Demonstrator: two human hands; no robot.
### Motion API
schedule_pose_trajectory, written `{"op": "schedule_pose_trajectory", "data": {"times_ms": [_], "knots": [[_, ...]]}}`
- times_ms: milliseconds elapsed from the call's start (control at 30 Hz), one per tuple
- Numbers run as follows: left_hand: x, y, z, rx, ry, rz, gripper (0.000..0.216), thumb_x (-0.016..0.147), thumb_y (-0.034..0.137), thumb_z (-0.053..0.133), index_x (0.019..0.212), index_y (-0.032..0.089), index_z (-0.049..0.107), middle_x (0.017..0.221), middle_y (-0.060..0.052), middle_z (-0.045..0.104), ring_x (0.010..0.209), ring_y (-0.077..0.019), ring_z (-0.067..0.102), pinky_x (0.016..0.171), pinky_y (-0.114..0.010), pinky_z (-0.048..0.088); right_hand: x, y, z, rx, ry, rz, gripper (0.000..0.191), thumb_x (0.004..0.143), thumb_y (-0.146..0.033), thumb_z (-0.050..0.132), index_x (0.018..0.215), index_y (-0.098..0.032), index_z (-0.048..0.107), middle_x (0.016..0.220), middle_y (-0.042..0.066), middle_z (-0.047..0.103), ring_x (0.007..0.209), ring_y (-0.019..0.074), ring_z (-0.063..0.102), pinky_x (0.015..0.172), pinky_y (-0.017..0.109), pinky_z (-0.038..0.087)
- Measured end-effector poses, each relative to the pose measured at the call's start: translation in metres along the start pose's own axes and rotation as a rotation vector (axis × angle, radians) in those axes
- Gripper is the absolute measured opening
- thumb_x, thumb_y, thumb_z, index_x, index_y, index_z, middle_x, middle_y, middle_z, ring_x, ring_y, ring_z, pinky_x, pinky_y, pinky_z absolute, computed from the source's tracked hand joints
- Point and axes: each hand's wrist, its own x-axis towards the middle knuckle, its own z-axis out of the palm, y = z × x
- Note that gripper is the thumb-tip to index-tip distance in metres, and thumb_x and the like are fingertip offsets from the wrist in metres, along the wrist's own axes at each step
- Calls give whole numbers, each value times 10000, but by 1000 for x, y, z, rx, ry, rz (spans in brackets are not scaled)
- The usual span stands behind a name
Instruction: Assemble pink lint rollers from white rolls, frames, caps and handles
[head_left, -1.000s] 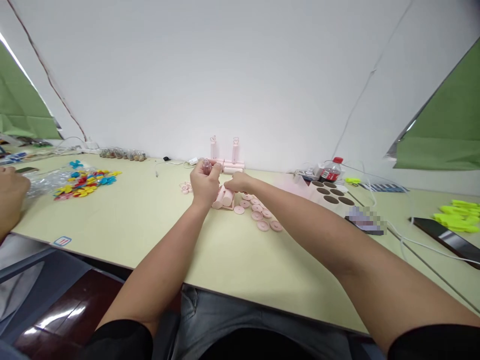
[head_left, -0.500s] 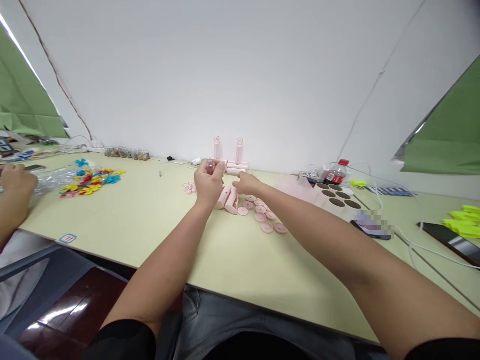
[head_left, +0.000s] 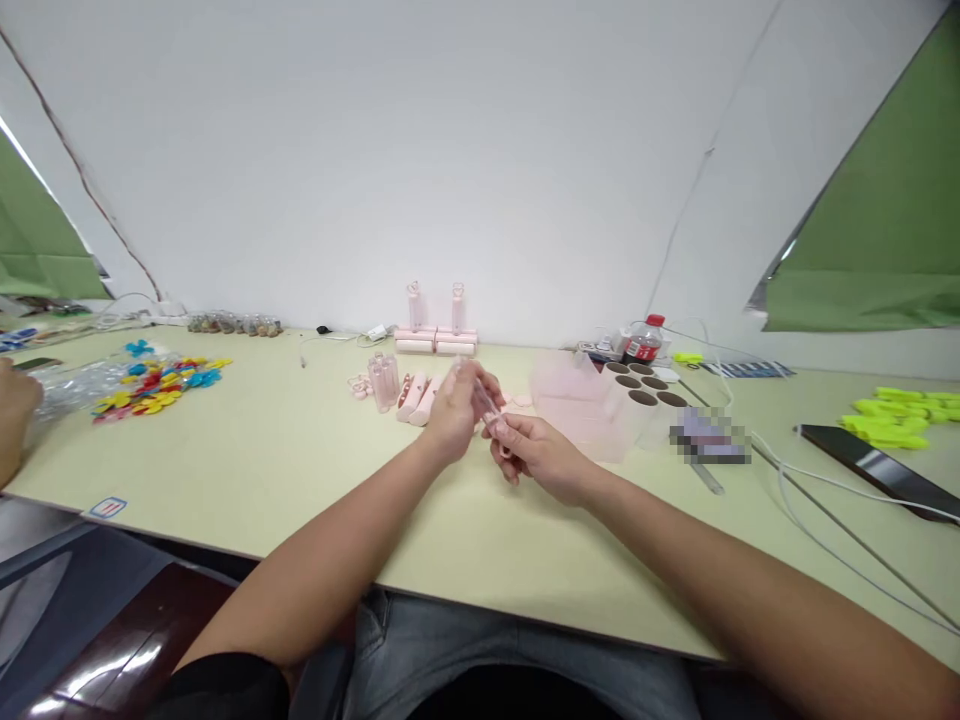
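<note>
Both hands meet over the middle of the table around a clear, pinkish tube (head_left: 487, 400). My left hand (head_left: 452, 415) is closed round its upper part. With thumb and fingers, my right hand (head_left: 536, 450) grips the lower end, where a small pink piece (head_left: 505, 450) shows; its exact shape is unclear. Left of the hands stand several clear tubes (head_left: 385, 382) in a bunch. Pink cylinders (head_left: 418, 399) lie between them and my left hand. Small pink loop-shaped pieces (head_left: 360, 386) are at the far left of this group. Pink discs (head_left: 520, 399) are mostly hidden behind my hands.
Pink assemblies with upright tubes (head_left: 436, 341) stand against the wall. Translucent pink sheets (head_left: 574, 395), a holed board (head_left: 643, 397), a cola bottle (head_left: 646, 341) and cables lie to the right. Colourful plastic pieces (head_left: 161, 385) lie left, near another person's hand (head_left: 16, 415).
My hands have come closer to me and together on one clear tube. The bunch of clear tubes now shows standing on the table. The view has shifted slightly right.
</note>
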Motion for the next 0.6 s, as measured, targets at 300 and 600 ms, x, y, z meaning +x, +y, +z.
{"op": "schedule_pose_trajectory", "data": {"times_ms": [300, 600], "knots": [[-5, -10, -10, 306, -201, -85, 509, 801, 670, 560, 679, 180, 490, 397, 71, 398, 339, -52, 301, 366, -201, 197, -13, 18, -14, 185, 56, -17, 494, 786, -666, 613, 812, -181, 524, 540, -62, 499, 391, 82, 437, 404, 222, 346], [-2, 4, -1, -41, -38, -204, 516, 774, 707, 527, 664, 213, 426, 383, 86, 351, 269, -58, 240, 308, -210, 149, -23, 5, -6, -13, -5, -173, 462, 785, -633, 634, 738, -196, 491, 531, -67, 454, 443, 99, 492, 465, 241, 424]]}}
